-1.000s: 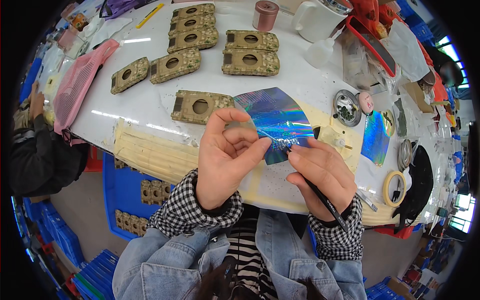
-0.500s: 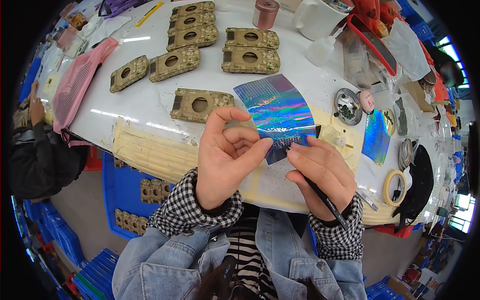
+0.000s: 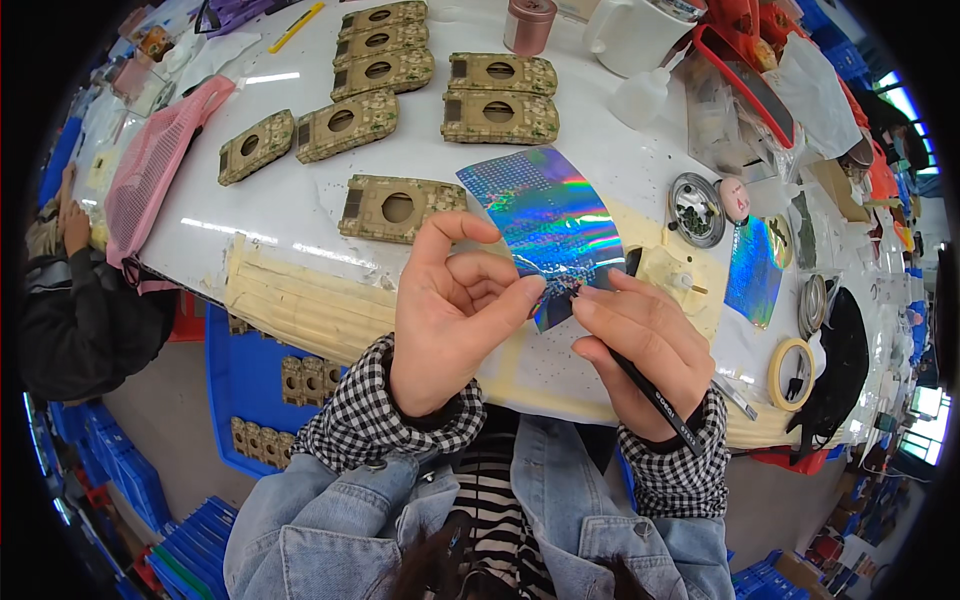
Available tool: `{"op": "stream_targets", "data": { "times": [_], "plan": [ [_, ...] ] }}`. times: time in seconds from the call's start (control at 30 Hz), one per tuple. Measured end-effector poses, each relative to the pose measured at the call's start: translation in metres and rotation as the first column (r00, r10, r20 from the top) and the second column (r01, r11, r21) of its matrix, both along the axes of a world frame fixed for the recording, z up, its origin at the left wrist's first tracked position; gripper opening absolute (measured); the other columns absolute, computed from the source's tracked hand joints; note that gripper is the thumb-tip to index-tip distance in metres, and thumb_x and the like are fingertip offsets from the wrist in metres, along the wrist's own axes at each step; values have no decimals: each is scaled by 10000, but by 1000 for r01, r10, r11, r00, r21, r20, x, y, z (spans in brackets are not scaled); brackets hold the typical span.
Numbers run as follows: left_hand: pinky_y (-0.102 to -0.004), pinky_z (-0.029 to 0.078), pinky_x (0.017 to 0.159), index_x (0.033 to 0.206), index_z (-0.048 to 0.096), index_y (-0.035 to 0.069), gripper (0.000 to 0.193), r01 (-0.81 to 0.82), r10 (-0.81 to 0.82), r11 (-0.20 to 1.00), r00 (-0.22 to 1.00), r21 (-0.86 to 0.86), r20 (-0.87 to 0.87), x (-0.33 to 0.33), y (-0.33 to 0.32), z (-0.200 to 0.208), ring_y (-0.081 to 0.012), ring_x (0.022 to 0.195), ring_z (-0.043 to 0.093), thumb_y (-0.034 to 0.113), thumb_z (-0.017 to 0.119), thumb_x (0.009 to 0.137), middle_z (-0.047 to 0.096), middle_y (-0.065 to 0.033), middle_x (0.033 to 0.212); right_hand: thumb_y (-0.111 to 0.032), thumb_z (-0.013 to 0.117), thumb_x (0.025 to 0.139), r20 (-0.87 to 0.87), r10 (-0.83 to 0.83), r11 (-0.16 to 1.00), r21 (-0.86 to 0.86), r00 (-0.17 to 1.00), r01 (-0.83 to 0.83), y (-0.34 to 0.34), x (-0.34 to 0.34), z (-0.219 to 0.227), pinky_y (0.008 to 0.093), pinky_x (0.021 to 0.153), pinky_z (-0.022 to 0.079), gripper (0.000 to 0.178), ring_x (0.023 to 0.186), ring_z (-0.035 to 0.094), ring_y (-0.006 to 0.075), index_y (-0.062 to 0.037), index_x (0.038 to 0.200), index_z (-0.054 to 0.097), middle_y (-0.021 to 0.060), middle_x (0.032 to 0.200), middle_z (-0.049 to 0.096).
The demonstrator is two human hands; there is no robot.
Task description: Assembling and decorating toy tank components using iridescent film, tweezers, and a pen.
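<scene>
- White worktable (image 3: 310,205): the work surface, with a strip of masking tape along its near edge.
- Blue tray (image 3: 235,365): below the table, at left, holding rows of small tan parts.
- Holographic sheet (image 3: 550,215): curved, between the hands, above the table. Gripped only near its lower end, it could swing or crease if the pinch slackened or the tool pressed hard.
- Left hand (image 3: 445,325): thumb and forefinger together, clamped on the sheet's lower left edge.
- Right hand (image 3: 650,360): fingers closed around the tool, fingertips at the sheet's lower right; contact with the sheet cannot be told.
- Camouflage tank hull (image 3: 425,203): just beyond the left hand; a careless knuckle could nudge it.
- Black pen-shaped tool (image 3: 655,400): slanted, its tip unclear; slipping, it could scratch the film.
- Pale specks (image 3: 565,277): on the sheet; if loose, tilting could spill them.
</scene>
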State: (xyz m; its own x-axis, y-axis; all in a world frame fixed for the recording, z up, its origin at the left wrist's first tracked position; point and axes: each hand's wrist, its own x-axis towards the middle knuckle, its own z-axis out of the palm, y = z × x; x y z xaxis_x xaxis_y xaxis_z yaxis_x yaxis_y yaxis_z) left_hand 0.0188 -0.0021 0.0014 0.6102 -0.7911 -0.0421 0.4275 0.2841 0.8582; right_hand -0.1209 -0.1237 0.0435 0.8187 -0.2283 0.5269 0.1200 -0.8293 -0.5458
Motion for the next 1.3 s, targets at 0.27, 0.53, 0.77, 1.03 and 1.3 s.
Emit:
{"op": "stream_targets", "data": {
  "times": [0.27, 0.53, 0.77, 1.03, 1.3],
  "plan": [
    [-233, 528, 692, 1120, 373, 40, 401, 72, -68, 997, 987, 20, -145, 3, 0, 4, -126, 753, 651, -54, 638, 834, 660, -82, 824, -61, 753, 740, 16, 3, 999, 33, 1000, -4, -2, 0, 0, 415, 864, 531, 296, 875, 675, 247, -16, 1019, 664, 118, 901, 684],
    [-233, 526, 703, 1127, 371, 39, 407, 63, -63, 998, 989, -5, -137, 3, 0, 2, -124, 761, 649, -57, 638, 835, 658, -78, 825, -58, 754, 738, 9, 11, 1000, 29, 1000, -11, -1, 0, 0, 420, 874, 529, 302, 876, 676, 245, -12, 1021, 661, 117, 901, 685],
    [-223, 522, 675, 1125, 371, 38, 417, 30, -29, 1000, 995, 4, -94, 1, -1, 2, -113, 745, 644, -70, 640, 826, 650, -61, 806, -55, 760, 730, 12, 9, 1000, 16, 1000, -9, -1, 0, -1, 422, 875, 528, 318, 869, 678, 241, -15, 1029, 658, 111, 897, 684],
    [-204, 510, 655, 1114, 365, 36, 437, 7, -7, 1000, 999, 14, -33, -1, -1, 1, -98, 737, 636, -93, 648, 807, 643, -45, 790, -53, 761, 727, 28, 4, 1000, 8, 1000, -4, 0, 0, -2, 423, 870, 532, 314, 871, 679, 240, -17, 1023, 659, 109, 885, 682],
    [-203, 513, 669, 1100, 360, 41, 442, -26, 25, 999, 998, 27, 52, -3, -1, 1, -103, 753, 644, -104, 650, 800, 647, -48, 791, -33, 749, 739, 12, 2, 999, 40, 1000, -2, 0, 1, -1, 430, 882, 533, 286, 869, 679, 250, -8, 1010, 661, 124, 895, 681]
  ]
}}
